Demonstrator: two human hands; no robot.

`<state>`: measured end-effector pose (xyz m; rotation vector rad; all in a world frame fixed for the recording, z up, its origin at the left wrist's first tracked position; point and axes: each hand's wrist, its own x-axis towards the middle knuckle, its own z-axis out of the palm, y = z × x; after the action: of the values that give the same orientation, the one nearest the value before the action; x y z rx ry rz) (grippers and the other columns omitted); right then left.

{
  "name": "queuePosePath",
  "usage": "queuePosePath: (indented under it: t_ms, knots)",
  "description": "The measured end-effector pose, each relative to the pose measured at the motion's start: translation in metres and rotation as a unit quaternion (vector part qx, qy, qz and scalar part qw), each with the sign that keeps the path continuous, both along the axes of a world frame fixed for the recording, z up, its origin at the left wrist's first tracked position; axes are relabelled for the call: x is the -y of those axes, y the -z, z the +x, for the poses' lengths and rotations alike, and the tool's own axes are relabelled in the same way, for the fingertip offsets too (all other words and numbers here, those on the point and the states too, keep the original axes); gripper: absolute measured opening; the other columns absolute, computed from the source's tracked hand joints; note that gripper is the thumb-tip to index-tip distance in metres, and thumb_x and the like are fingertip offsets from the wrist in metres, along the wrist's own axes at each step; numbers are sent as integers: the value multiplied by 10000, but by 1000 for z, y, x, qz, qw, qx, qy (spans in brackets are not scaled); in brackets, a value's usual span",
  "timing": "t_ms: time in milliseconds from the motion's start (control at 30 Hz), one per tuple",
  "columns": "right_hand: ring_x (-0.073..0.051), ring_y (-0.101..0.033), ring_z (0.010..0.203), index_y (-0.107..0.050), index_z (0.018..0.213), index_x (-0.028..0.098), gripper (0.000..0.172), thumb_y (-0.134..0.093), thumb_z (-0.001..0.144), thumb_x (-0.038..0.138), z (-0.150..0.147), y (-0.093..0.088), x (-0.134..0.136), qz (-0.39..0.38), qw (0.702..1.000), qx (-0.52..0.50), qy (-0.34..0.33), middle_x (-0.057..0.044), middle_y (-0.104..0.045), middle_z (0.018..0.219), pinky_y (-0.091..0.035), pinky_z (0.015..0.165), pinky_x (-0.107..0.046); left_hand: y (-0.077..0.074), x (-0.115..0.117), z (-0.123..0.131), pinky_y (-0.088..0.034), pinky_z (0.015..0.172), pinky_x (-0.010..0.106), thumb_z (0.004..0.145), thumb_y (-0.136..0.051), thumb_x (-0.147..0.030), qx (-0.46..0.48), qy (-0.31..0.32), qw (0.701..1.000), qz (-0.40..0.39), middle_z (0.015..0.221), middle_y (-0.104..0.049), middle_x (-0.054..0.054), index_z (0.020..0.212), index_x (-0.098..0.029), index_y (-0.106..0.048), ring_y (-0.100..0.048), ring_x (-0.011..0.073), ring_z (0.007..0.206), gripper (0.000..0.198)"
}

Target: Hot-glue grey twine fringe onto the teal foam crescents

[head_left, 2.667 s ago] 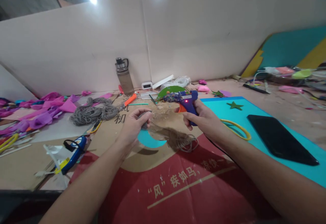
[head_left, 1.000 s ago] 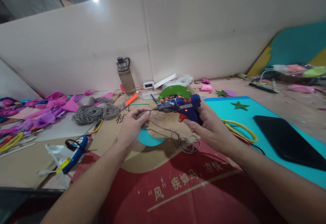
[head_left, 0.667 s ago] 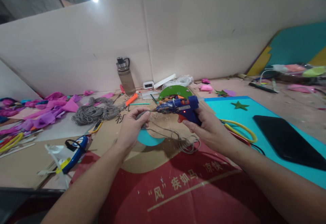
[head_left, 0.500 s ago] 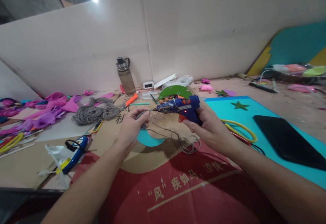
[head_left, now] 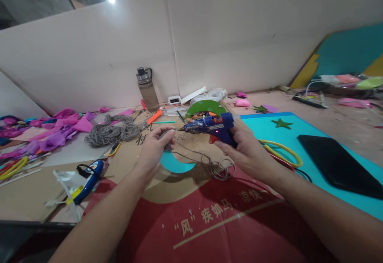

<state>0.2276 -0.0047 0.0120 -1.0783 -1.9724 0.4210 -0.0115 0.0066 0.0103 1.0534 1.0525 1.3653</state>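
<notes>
My right hand [head_left: 243, 145] grips a blue hot glue gun [head_left: 224, 125] with an orange-red trigger and a lit red light. Its nozzle points left, close to the fingertips of my left hand [head_left: 154, 147]. Those fingers are pinched on a small piece wound with grey cord [head_left: 168, 146]; its full shape is hidden by the hand. A loose length of grey cord [head_left: 214, 165] trails from there to the right and ends in loops above the cardboard. A cyan curved piece [head_left: 178, 167] shows just below my left hand; whether it is joined to the held piece I cannot tell.
Printed cardboard [head_left: 215, 231] covers the work surface. Behind stand a water bottle [head_left: 149, 93], an orange utility knife [head_left: 154, 116] and a green curved piece [head_left: 206, 106]. A grey cord bundle [head_left: 104, 131] lies left; a black tablet [head_left: 338, 165] and green star [head_left: 282, 124] lie right.
Almost nothing has moved. The glue gun has shifted very slightly left, and a little more of the cyan piece shows under my left hand.
</notes>
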Motion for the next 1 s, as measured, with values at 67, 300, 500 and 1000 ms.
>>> queuePosePath:
  t_ms: [67,300,500,1000]
  knots:
    - [-288,-589,1143,-516,1245,182,363,-509,910,322,0,0,0,7,1000,-9,-2,-151,-608,1265,-477,956,-418,-1,0,0,-421,467,150,670,-810,-304,25,12,1000,-11,575,-578,-48,831,-174,-636,-506,52,471,270]
    - [-291,-611,1109,-538,1213,183,327,-515,906,293,0,2,0,19,1000,-9,-2,-146,-642,1212,-482,954,-444,-2,0,2,-406,450,148,667,-808,-288,32,35,999,-23,562,-570,-53,807,-172,-621,-500,51,456,261]
    - [-303,-624,1086,-538,1220,170,334,-518,909,289,0,1,0,33,999,-14,-11,-153,-658,1173,-486,939,-455,-2,1,3,-404,448,153,644,-821,-297,16,33,999,-24,558,-571,-54,793,-170,-620,-502,55,455,281]
    - [-279,-645,1011,-527,1219,141,325,-520,916,260,0,2,0,34,999,-19,-15,-162,-654,1165,-501,874,-413,-1,-1,0,-402,448,154,659,-819,-297,22,32,999,-12,557,-576,-51,813,-173,-638,-501,55,451,267]
